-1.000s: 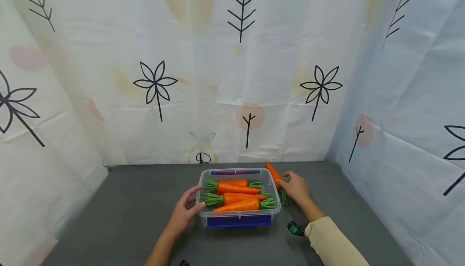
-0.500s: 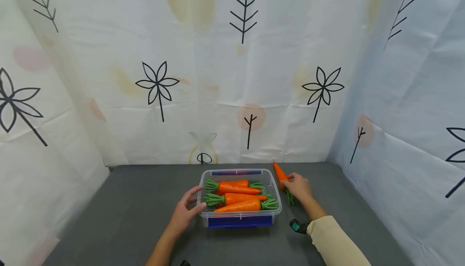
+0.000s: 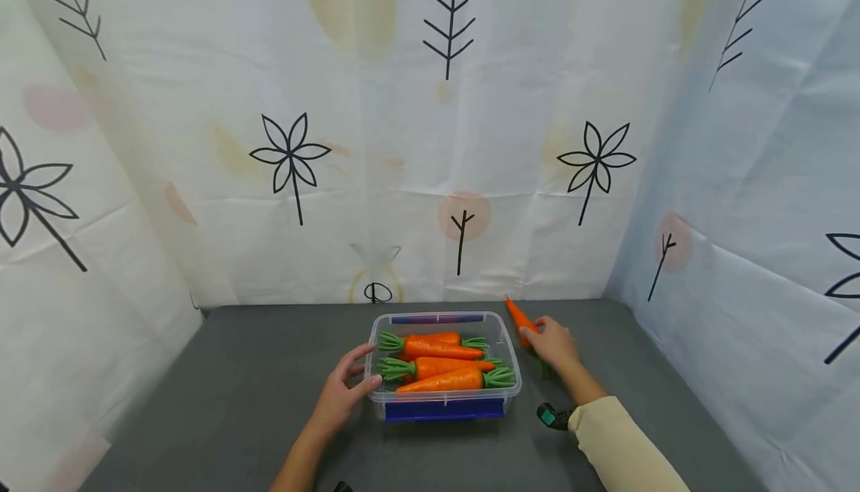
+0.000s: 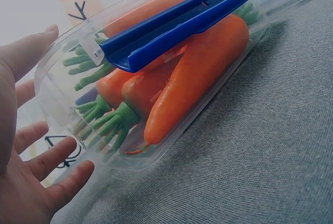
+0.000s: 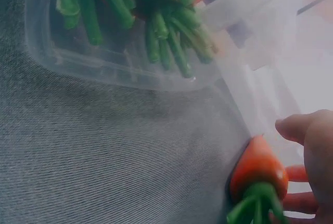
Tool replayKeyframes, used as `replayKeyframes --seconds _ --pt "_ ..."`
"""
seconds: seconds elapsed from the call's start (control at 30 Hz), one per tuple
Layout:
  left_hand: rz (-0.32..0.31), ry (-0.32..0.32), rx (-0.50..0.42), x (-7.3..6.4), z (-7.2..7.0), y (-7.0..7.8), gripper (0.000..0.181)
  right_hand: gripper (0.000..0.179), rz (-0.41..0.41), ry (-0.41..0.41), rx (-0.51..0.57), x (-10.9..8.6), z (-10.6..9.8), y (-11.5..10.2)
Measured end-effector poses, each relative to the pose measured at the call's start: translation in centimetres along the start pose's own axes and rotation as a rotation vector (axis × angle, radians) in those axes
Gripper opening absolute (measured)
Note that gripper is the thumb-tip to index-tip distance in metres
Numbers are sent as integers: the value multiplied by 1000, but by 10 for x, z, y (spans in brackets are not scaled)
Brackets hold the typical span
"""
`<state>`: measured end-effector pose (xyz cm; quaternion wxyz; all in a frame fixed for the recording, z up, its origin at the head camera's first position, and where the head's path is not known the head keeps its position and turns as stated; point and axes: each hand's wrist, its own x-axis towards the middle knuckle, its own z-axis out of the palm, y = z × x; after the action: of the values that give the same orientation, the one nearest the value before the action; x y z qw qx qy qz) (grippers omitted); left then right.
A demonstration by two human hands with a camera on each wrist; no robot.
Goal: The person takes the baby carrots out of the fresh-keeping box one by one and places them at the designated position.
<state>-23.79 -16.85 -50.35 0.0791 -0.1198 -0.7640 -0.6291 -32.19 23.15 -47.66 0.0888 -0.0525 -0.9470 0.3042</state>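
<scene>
My right hand (image 3: 556, 346) is at 3 o'clock of the clear box (image 3: 443, 396), just beside the loose carrot (image 3: 520, 319), which lies at the box's 2 o'clock with its tip toward 11. From the wrist, my thumb stands apart from the carrot and my other fingers reach along its far side, loose rather than clenched; whether they press on it I cannot tell, since the carrot hides their ends. From above, my hand covers most of its green top, and the right wrist view cuts those leaves off at 6 o'clock.

My left hand (image 3: 344, 390) is at the box's 9 o'clock, fingers spread and thumb by the rim. Some fingers are hidden behind the end wall from above, and how firmly they touch it is hard to make out.

Inside, the orange carrots (image 3: 449, 381) overlap, so I cannot count the lowest ones. The front latch (image 3: 443, 410), blue, hangs at 6 o'clock and blocks part of them in the left wrist view; the back latch (image 3: 437, 319), at 12, shows dimly through plastic.

A dark shape (image 3: 343, 487) at 7 o'clock is nearly all cropped away.
</scene>
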Motion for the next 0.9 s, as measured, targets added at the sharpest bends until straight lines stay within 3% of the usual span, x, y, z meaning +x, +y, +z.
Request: replayKeyframes --seconds 0.37,0.57,0.9 --pt "2 3 -10 0 -1 1 52 48 -3 -36 -19 3 -15 -12" --pt "-5 3 -7 0 0 1 53 48 -17 -12 -6 10 -17 -15" --pt "2 6 -10 0 0 -1 52 47 -108 -63 110 19 -35 -54"
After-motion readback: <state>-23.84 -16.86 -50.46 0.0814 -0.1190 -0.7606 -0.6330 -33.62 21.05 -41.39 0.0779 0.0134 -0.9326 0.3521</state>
